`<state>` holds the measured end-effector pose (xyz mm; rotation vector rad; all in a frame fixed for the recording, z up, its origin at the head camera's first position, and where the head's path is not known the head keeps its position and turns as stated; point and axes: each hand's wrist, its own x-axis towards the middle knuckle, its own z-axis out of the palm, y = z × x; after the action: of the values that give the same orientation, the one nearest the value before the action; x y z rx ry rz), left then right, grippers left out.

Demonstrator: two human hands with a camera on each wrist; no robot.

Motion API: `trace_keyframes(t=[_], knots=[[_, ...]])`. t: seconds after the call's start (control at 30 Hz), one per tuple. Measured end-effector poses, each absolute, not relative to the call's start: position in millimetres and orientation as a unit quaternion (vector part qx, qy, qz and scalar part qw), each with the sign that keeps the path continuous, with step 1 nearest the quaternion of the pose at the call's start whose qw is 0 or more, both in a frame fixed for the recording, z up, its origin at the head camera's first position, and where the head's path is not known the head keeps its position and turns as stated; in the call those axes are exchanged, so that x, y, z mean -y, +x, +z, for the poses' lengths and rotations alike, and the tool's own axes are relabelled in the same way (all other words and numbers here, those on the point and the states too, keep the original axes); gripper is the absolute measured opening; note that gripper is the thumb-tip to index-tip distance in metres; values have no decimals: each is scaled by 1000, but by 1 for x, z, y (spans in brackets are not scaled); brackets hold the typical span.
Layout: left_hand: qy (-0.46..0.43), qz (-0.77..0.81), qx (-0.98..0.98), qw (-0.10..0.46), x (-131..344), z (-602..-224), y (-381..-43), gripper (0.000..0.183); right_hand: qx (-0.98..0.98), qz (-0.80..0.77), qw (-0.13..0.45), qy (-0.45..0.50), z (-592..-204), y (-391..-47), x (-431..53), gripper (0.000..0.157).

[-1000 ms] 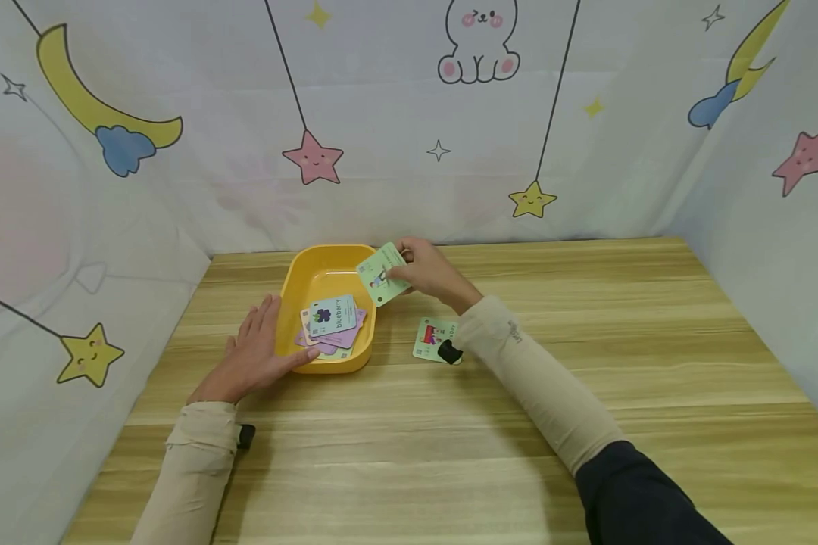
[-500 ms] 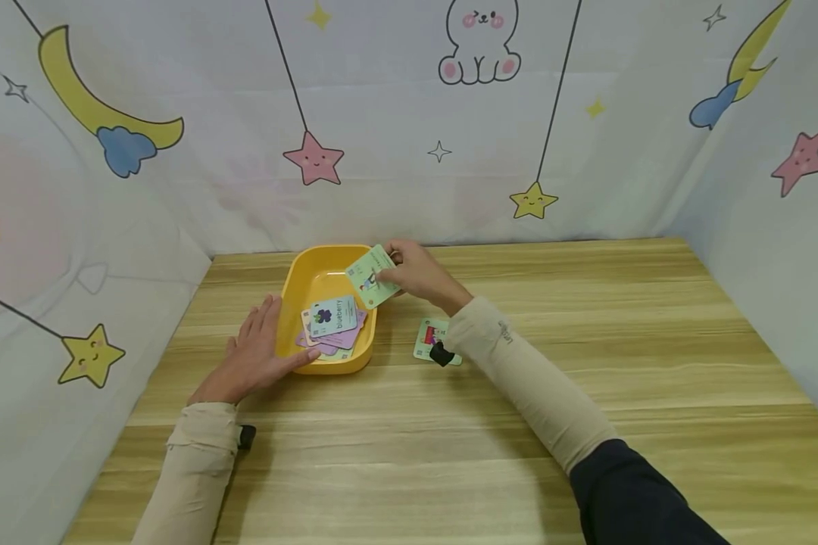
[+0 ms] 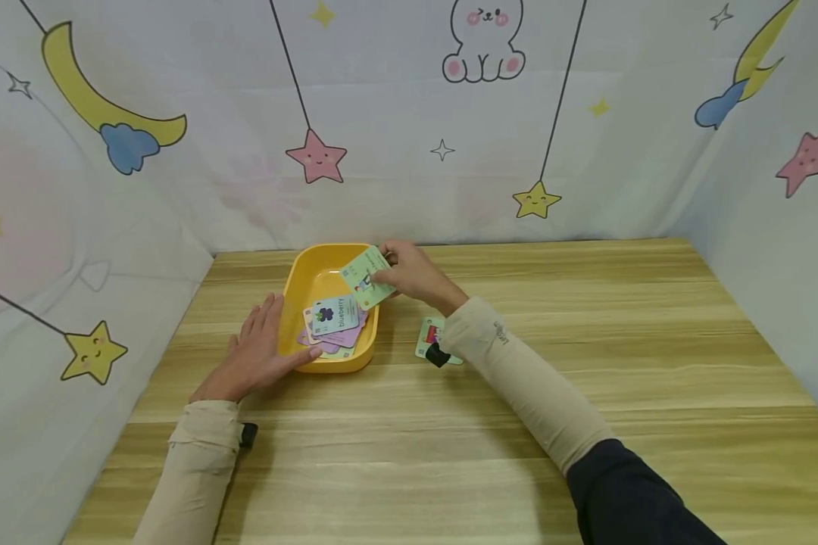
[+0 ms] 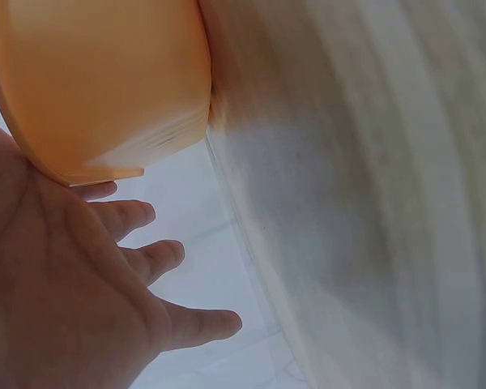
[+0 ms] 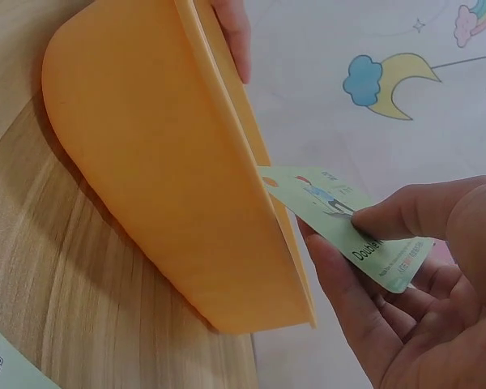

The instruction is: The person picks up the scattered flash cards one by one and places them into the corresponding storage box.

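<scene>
My right hand (image 3: pixel 416 274) pinches a green picture card (image 3: pixel 364 274) between thumb and fingers, over the right rim of a yellow plastic bin (image 3: pixel 300 276). In the right wrist view the thumb lies on the face of the green card (image 5: pixel 332 203), and its far corner reaches past the rim of the bin (image 5: pixel 146 146). My left hand (image 3: pixel 255 356) rests against the bin's left side with fingers straight and spread, its thumb on the front rim. Inside the bin lie several cards, a blueberry card (image 3: pixel 335 315) on top of purple cards (image 3: pixel 346 337).
Another green card (image 3: pixel 426 338) lies on the wooden table (image 3: pixel 395 446) right of the bin, partly hidden by the right sleeve and a black wrist piece (image 3: pixel 438 355). A white printed curtain (image 3: pixel 395 204) stands behind the table.
My right hand has shifted a little to the left, carrying the green card farther over the bin. The left hand stays in place on the bin.
</scene>
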<state>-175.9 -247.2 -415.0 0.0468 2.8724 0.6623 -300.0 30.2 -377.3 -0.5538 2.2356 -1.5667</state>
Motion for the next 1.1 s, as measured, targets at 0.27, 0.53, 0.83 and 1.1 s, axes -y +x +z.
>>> trace_keyframes(t=[0.27, 0.53, 0.83, 1.1], knots=[[13, 226, -969, 97, 247, -415, -176, 121, -797, -543, 179, -195, -379, -302, -26, 20], [12, 227, -969, 98, 247, -415, -177, 121, -791, -548, 189, -197, -382, -303, -22, 22], [10, 226, -969, 100, 248, -416, -177, 121, -791, -544, 186, -208, -386, -302, -16, 22], [11, 221, -970, 99, 247, -415, -177, 121, -790, -546, 189, -204, -387, -302, -10, 23]])
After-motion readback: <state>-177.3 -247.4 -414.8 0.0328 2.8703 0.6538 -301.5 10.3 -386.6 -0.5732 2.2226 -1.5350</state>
